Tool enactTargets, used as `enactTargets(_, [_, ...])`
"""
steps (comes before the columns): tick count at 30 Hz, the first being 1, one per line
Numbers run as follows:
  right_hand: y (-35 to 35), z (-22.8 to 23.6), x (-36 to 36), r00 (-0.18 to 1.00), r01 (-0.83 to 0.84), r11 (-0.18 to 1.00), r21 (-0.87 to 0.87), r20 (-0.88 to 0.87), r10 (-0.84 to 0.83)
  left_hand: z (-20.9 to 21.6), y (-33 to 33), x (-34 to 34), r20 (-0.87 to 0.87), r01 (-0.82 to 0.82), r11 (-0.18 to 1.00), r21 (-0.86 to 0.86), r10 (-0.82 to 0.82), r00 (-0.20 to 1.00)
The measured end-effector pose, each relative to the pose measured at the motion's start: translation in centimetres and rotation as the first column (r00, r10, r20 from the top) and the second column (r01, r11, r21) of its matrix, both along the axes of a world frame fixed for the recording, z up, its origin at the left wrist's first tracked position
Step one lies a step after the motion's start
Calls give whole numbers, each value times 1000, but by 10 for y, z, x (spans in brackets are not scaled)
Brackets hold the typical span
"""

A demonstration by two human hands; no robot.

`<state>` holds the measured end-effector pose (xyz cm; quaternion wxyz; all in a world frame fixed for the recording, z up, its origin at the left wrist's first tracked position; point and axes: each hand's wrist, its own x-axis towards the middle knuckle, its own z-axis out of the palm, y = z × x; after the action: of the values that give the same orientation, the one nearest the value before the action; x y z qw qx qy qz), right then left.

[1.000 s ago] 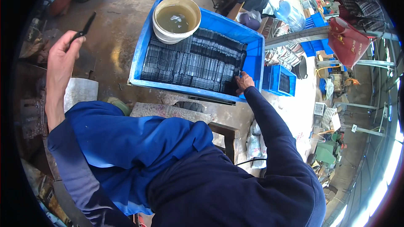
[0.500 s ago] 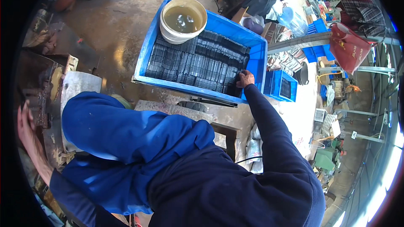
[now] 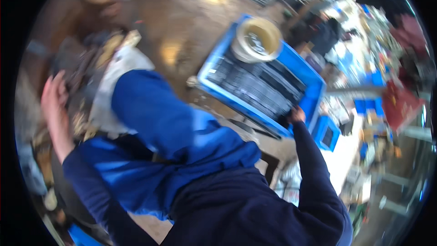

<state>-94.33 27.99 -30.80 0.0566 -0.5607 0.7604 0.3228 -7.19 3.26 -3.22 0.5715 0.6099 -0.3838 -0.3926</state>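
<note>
Frame blurred. I see my right hand [image 3: 297, 115] resting on dark flat parts [image 3: 259, 89] at the near corner of the blue crate [image 3: 314, 92]; grip unclear. Left hand [image 3: 53, 102] far left by cluttered junk [image 3: 86, 70], fingers loosely spread, holding nothing I can make out. Bucket [image 3: 257, 39] sits in crate's far end.

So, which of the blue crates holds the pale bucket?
The big blue crate under the right hand: the bucket sits in its far corner. The small crate has none.

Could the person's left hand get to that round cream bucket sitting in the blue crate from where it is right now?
Probably not without moving. The left hand is stretched far out to the person's left over blurred clutter, while the round cream bucket sits at the far end of the blue plastic crate, with the raised blue-clad knee between them.
</note>
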Motion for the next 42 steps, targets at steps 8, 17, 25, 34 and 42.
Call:
enactTargets(8, [-42,77,38,510,832,455,-317,759,-404,47,24,-3,46,-76,983,-169,85,995])
enactTargets(17, [-258,259,335,292,409,681,-607,795,532,15,-15,41,-320,-342,886,-311,242,916])
enactTargets(25, [-380,331,708,-162,-75,804,-590,802,574,-10,-21,36,-358,-561,760,-328,450,818])
enactTargets(34, [-440,294,881,-335,-34,889,-457,843,420,-13,-27,57,-403,-626,747,-225,513,758])
enactTargets(42, [-455,294,878,-223,-78,786,-613,780,585,-19,-48,53,-341,-614,757,-223,530,777])
